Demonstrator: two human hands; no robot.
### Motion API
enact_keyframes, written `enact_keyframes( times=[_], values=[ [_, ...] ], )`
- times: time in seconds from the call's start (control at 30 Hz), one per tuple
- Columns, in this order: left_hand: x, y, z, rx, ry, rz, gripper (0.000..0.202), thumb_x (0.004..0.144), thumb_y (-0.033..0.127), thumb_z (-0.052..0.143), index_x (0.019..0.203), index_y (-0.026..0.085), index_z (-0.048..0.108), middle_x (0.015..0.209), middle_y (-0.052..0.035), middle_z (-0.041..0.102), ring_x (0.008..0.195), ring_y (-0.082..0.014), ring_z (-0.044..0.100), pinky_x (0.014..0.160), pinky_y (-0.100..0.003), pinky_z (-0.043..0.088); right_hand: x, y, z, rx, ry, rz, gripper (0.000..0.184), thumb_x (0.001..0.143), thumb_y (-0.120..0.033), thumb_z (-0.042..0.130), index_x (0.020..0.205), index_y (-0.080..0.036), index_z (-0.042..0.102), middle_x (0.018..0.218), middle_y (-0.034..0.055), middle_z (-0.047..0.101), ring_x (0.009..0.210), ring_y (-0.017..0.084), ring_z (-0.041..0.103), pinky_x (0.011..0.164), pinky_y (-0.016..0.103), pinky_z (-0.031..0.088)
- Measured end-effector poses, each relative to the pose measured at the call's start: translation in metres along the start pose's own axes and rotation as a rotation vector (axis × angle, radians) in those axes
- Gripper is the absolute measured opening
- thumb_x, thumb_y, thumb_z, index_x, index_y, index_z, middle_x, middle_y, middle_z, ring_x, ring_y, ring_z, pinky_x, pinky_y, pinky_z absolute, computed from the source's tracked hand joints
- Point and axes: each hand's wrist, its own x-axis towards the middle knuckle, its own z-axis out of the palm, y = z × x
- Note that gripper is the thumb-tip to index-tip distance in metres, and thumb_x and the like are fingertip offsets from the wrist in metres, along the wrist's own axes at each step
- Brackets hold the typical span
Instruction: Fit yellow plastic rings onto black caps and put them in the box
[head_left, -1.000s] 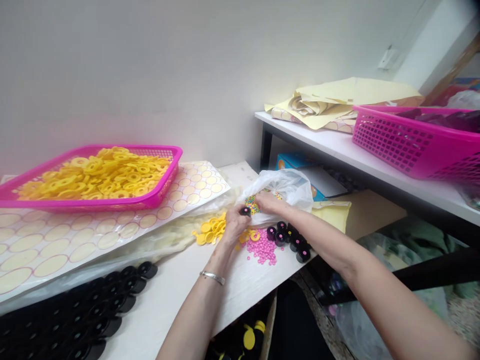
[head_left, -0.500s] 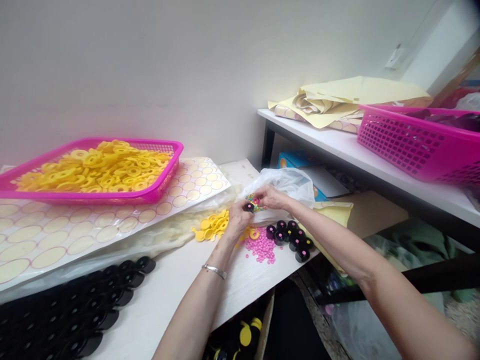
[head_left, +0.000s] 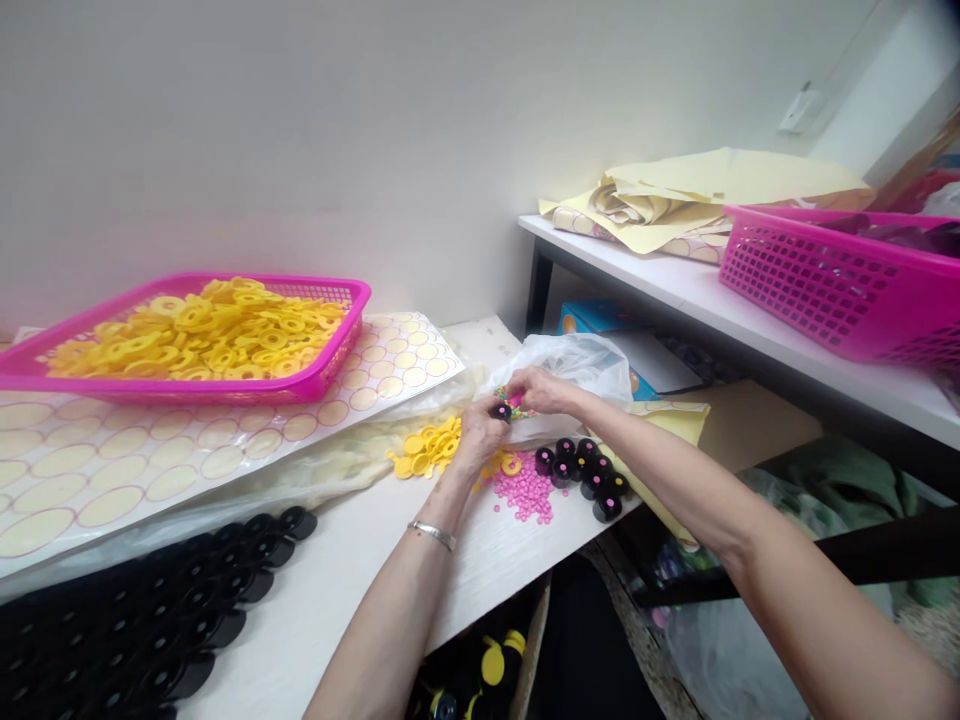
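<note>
A person's left hand, a silver bracelet on its wrist, closes its fingers around a small black cap, held just above the white table at the mouth of a clear plastic bag. The right hand meets it there, thumb and forefinger pinched on what appears to be a tiny pink piece right against the cap. The likeliest trouble is a slip: a piece this small, held only by fingertips, could drop into the pink beads heaped below and be lost among them, or roll to the near table edge. The right forearm also passes just over a cluster of finished caps standing close to that edge, and a low sweep could knock them off. The held cap is round, black and glossy, much like those in the cluster, which show pink centres; its own top is mostly hidden by the fingers. Loose yellow rings lie just left of the hands, more fill a pink basket resting on a sticker sheet, and rows of black caps line the near left.
</note>
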Motion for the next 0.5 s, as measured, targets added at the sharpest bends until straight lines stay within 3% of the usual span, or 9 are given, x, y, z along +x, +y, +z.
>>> enact_keyframes(
  times=[0.23, 0.4, 0.5],
  values=[
    [0.004, 0.001, 0.002, 0.010, -0.009, -0.002, 0.031, 0.049, 0.012, 0.052, 0.074, 0.014, 0.070, 0.056, 0.0042, 0.052, 0.061, -0.0137, 0.047, 0.057, -0.023, 0.033, -0.001, 0.012, 0.001, 0.055, 0.005, 0.012, 0.020, 0.070, -0.011, 0.051, 0.085, -0.010, 0.065, 0.070, -0.0011, 0.060, 0.068, 0.011, 0.053, 0.057, 0.019, 0.037],
    [0.008, -0.008, 0.007, 0.003, -0.007, -0.002, 0.034, 0.050, 0.015, 0.055, 0.080, 0.015, 0.071, 0.054, 0.0056, 0.051, 0.059, -0.0137, 0.047, 0.057, -0.023, 0.034, -0.005, -0.009, 0.000, -0.079, 0.054, -0.016, 0.021, 0.072, -0.010, 0.050, 0.084, -0.013, 0.068, 0.078, 0.0056, 0.060, 0.075, 0.017, 0.052, 0.063, 0.026, 0.035],
    [0.009, -0.014, 0.009, -0.010, -0.007, 0.005, 0.028, 0.049, 0.015, 0.057, 0.074, 0.014, 0.070, 0.054, 0.0057, 0.052, 0.059, -0.0140, 0.048, 0.056, -0.023, 0.035, -0.010, -0.029, -0.002, -0.256, 0.086, -0.078, 0.023, 0.071, -0.007, 0.050, 0.085, -0.012, 0.068, 0.087, 0.0113, 0.059, 0.088, 0.023, 0.050, 0.067, 0.031, 0.034]
  ],
)
